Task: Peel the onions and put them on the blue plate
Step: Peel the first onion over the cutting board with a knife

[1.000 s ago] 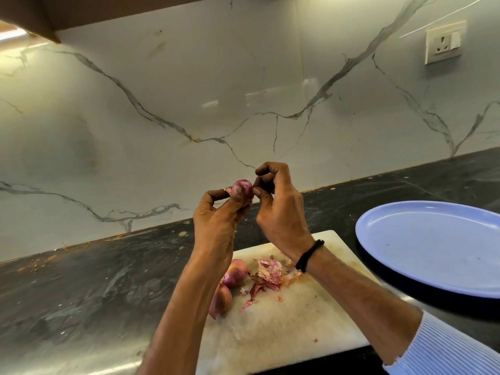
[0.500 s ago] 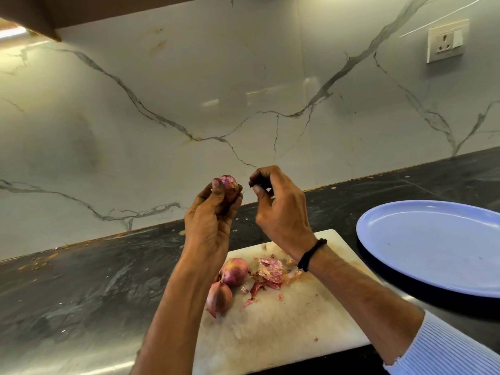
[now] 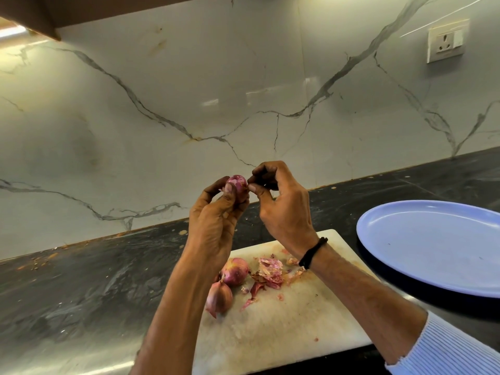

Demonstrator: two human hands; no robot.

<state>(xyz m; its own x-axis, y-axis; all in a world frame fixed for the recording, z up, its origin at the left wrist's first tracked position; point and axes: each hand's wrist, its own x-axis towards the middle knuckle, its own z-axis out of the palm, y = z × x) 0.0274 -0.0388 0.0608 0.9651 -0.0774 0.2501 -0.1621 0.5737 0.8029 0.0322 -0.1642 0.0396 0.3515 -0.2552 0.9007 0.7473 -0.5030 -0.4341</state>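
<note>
Probably light, slippery — left hand (image 3: 213, 226) gripped the onion (image 3: 236, 183), right hand (image 3: 284, 209) pinched its skin (image 3: 246, 186) at three o'clock.

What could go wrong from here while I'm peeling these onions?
The onion is held up in the air by the left hand while the right hand picks at its skin; it might slip and fall onto the dark counter. Loose peels lie right beside the two waiting onions on the cutting board, so scraps could ride along to the blue plate.
</note>
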